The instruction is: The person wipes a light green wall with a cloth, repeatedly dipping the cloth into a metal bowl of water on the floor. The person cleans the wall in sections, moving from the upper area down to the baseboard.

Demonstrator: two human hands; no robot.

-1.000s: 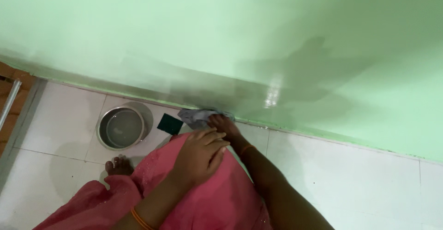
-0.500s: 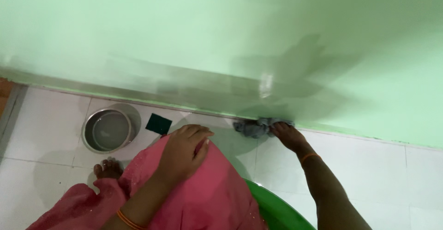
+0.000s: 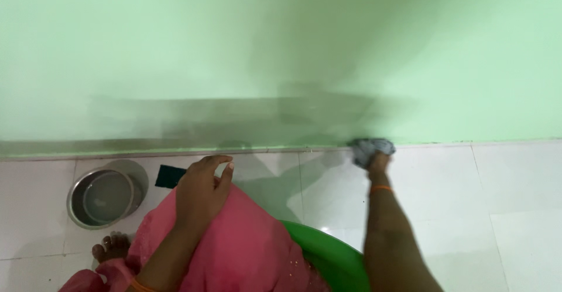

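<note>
The person's right hand (image 3: pixel 377 162) pressed a crumpled grey cloth (image 3: pixel 371 148) into the seam where the pale green wall (image 3: pixel 281 46) met the white tiled floor (image 3: pixel 515 198), fingers closed around it. The left hand (image 3: pixel 202 189) rested on a pink-clad knee (image 3: pixel 246 251), fingers loosely curled, holding nothing. A round steel bowl (image 3: pixel 105 195) and a dark green scrub pad (image 3: pixel 168 176) lay near the wall.

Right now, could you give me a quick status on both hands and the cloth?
Right hand presses grey cloth at wall base. Left hand rests on pink-clad knee. Nothing blocking.
</note>
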